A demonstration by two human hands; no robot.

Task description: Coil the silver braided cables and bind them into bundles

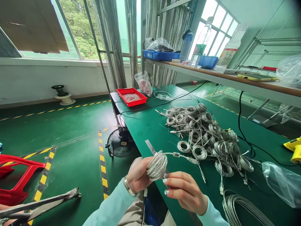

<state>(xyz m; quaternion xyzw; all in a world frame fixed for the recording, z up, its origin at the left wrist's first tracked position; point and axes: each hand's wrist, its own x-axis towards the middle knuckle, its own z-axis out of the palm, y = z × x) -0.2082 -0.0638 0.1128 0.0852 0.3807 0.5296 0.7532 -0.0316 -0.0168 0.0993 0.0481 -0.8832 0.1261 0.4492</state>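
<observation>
The left hand (138,174) clenches a braided cable coil (156,165) just left of the pile of coils (202,135); whether the right hand (184,196) grips it, I cannot tell. The coil looks light, springy and slippery, best held around its wrapped turns.

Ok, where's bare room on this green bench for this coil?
Bare green bench lies between the red tray and the heap of coiled cables, by the steel ruler. Crowded: right of the heap, with more coils and a plastic bag.
</observation>
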